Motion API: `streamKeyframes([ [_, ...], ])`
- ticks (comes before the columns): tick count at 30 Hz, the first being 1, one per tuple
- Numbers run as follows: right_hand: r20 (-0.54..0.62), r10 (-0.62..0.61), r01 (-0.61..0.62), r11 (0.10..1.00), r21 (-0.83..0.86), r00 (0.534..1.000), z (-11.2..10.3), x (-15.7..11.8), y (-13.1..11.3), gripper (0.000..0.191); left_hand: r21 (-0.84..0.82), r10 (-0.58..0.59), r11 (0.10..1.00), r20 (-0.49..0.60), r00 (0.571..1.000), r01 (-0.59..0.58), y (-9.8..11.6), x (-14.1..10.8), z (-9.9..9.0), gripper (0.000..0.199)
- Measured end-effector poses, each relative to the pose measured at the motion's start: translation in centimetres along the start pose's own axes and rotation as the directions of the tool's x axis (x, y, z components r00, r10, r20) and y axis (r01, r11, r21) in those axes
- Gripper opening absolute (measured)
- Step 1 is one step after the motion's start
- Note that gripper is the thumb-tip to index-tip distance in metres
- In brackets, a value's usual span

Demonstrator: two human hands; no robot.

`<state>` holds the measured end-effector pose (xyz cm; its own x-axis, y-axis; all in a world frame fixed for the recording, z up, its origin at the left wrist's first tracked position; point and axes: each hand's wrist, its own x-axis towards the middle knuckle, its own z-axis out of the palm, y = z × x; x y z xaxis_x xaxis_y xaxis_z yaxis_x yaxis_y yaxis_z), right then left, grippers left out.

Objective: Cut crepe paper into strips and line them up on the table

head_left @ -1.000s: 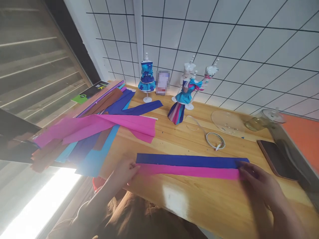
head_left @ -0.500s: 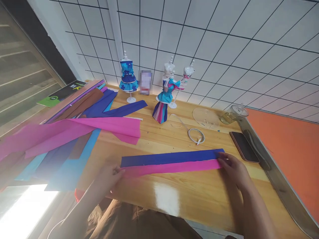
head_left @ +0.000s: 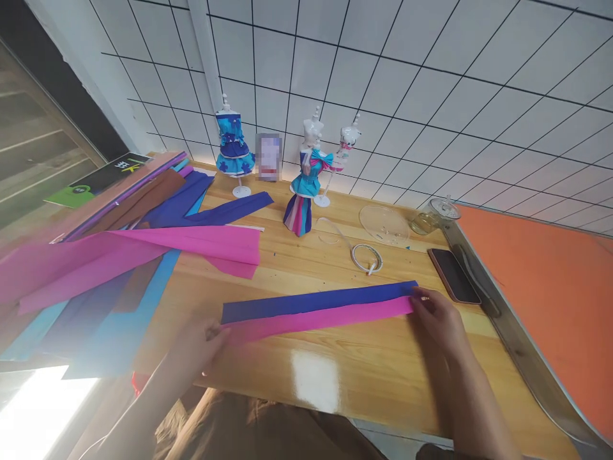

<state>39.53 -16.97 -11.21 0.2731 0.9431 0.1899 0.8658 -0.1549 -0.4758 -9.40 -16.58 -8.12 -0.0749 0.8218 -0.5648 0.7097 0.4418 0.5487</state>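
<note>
A long pink crepe paper strip [head_left: 320,318] lies along the front edge of a blue crepe paper strip [head_left: 311,300]. At its left end my left hand [head_left: 204,342] is closed, pinching the pink strip between thumb and fingers. My right hand [head_left: 439,316] pinches the other end of the pink strip, its fingertips close by the blue strip's right end. Whether those fingertips also grip the blue is hard to tell. Both strips stretch nearly straight across the wooden table [head_left: 383,364], their right ends farther from me.
Folded crepe paper sheets [head_left: 201,243] pile up on the left. Small dress forms in paper outfits [head_left: 234,147] stand at the back, near a roll of tape [head_left: 366,258], a clear disc [head_left: 383,223] and a glass jar [head_left: 426,222]. A phone [head_left: 454,275] lies by the right edge.
The view has shifted a little, so the things on the table appear farther left. Both hands keep their hold at the strip's ends.
</note>
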Motion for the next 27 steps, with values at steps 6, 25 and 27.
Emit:
streamKeyframes([
  [6,0.026,-0.114,0.116,0.988,-0.107,0.993,0.4,0.0,0.1,0.036,0.011,-0.006,1.000,-0.026,1.000,0.007,0.9,-0.6,-0.3,0.029],
  [25,0.005,-0.292,0.278,0.906,-0.319,0.956,-0.7,-2.3,0.1,0.036,0.009,-0.040,0.999,0.033,0.999,0.039,-0.1,-0.6,-1.2,0.030],
  [27,-0.009,-0.323,0.307,0.906,-0.293,0.946,-1.0,-2.7,-0.3,0.034,0.019,-0.033,0.999,0.032,0.999,0.033,-0.3,-0.5,-1.2,0.030],
])
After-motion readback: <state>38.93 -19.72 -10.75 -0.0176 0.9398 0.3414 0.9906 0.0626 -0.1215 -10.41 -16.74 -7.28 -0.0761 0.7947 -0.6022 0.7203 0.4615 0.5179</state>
